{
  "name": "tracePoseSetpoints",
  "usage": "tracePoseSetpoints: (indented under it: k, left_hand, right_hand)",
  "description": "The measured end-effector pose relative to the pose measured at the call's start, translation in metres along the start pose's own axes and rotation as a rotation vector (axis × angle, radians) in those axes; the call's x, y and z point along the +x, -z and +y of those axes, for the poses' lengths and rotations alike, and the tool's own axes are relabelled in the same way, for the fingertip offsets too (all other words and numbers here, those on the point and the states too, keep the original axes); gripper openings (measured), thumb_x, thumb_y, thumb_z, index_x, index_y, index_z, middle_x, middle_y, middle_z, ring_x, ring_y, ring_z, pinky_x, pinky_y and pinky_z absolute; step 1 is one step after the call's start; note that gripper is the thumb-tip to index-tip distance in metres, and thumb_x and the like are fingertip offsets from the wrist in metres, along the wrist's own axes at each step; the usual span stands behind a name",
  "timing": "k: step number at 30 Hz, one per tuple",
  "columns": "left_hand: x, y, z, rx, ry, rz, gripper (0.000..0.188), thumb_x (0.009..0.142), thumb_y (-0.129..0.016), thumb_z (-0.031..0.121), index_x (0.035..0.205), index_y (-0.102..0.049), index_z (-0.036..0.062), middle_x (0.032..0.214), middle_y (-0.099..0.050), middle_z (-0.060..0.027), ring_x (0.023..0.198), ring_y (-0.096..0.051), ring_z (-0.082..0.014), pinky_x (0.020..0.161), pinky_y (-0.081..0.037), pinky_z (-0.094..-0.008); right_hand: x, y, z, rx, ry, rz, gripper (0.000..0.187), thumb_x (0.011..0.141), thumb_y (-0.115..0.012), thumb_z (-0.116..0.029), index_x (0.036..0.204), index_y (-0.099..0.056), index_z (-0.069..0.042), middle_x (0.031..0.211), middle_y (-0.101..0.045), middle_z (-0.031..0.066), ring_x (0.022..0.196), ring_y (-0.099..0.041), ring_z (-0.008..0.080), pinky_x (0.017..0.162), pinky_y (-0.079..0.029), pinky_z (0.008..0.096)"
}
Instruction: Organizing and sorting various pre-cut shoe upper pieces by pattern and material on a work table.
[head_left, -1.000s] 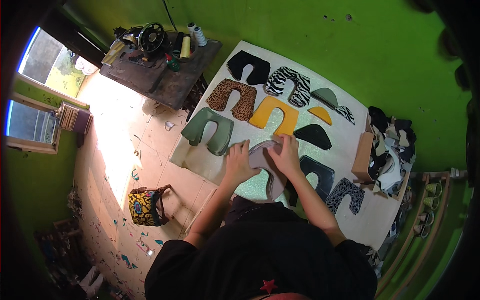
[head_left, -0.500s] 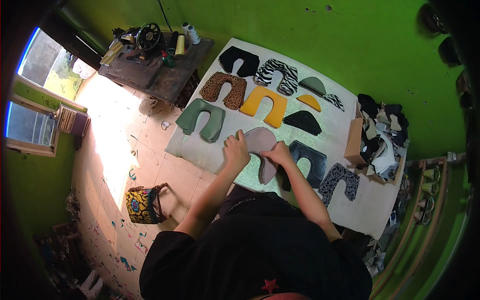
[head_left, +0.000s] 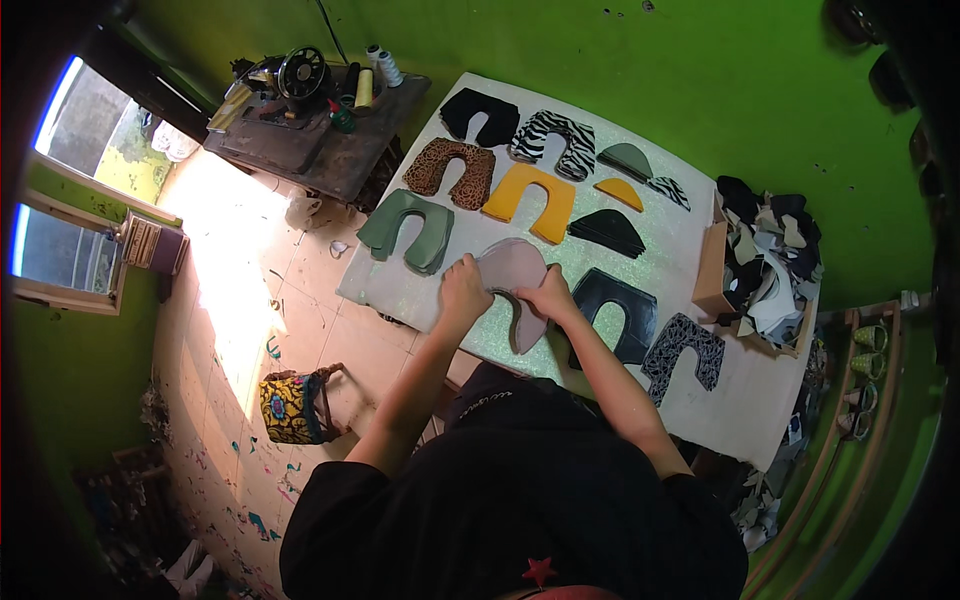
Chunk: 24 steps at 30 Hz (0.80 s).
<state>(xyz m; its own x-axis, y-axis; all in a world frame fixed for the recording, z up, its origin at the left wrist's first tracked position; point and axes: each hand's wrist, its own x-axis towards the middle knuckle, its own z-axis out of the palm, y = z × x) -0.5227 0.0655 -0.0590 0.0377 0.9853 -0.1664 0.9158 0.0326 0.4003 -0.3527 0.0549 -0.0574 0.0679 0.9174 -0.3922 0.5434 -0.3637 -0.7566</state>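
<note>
Near the table's front edge, a stack of pinkish-beige U-shaped pieces (head_left: 513,264) lies between my hands, its curved end pointing away from me. My left hand (head_left: 465,291) closes on its left edge, fingers curled. On the inner right side my right hand (head_left: 549,297) pinches it, thumb on top. Left of it is a green U-shaped stack (head_left: 388,226); a dark glossy U-shaped stack (head_left: 640,312) lies at its right. Farther back are yellow (head_left: 512,199), leopard-print (head_left: 428,166), zebra-print (head_left: 573,134) and black (head_left: 460,107) U-shaped stacks.
Half-round pieces (head_left: 608,229) lie toward the table's back right, and a grey-patterned U-shaped stack (head_left: 664,352) at front right. A box of scraps (head_left: 709,270) stands at the right end. A sewing machine (head_left: 290,78) is at back left; a patterned stool (head_left: 291,408) stands on the floor.
My left fingers have curled in from a more outstretched pose onto the stack's edge. The pinkish-beige stack has shifted slightly away from me, and the whole view has tilted a little.
</note>
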Motion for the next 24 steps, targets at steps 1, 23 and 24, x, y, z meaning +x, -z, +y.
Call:
tracePoseSetpoints:
  k: [1,23,24]
  left_hand:
    - [0.001,0.005,0.0,0.003,0.001,0.0,0.053,0.056,-0.072,0.011,0.096,-0.041,-0.0027,0.093,-0.051,-0.0229,0.09,-0.052,-0.0381,0.077,-0.046,-0.0413]
    - [-0.042,-0.014,0.091,-0.344,-0.547,0.088,0.047,0.066,-0.062,0.008,0.111,-0.048,0.0026,0.103,-0.047,-0.0157,0.099,-0.043,-0.032,0.082,-0.038,-0.0437]
    - [-0.043,-0.022,0.103,-0.311,-0.571,0.054,0.054,0.066,-0.064,0.012,0.115,-0.045,0.0032,0.1,-0.046,-0.0162,0.096,-0.043,-0.0324,0.082,-0.039,-0.0423]
  right_hand:
    - [0.002,-0.001,-0.003,0.013,0.018,-0.01,0.076,0.056,-0.078,-0.031,0.102,-0.037,0.012,0.099,-0.054,0.0298,0.092,-0.057,0.0355,0.078,-0.046,0.0365]
    - [-0.06,0.091,0.064,-0.503,-0.199,0.616,0.059,0.066,-0.072,-0.027,0.107,-0.043,0.003,0.108,-0.044,0.0232,0.101,-0.044,0.0374,0.081,-0.042,0.0426]
    - [-0.068,0.1,0.066,-0.52,-0.322,0.566,0.06,0.065,-0.073,-0.027,0.106,-0.043,0.004,0.108,-0.043,0.0236,0.101,-0.044,0.0374,0.08,-0.043,0.0422]
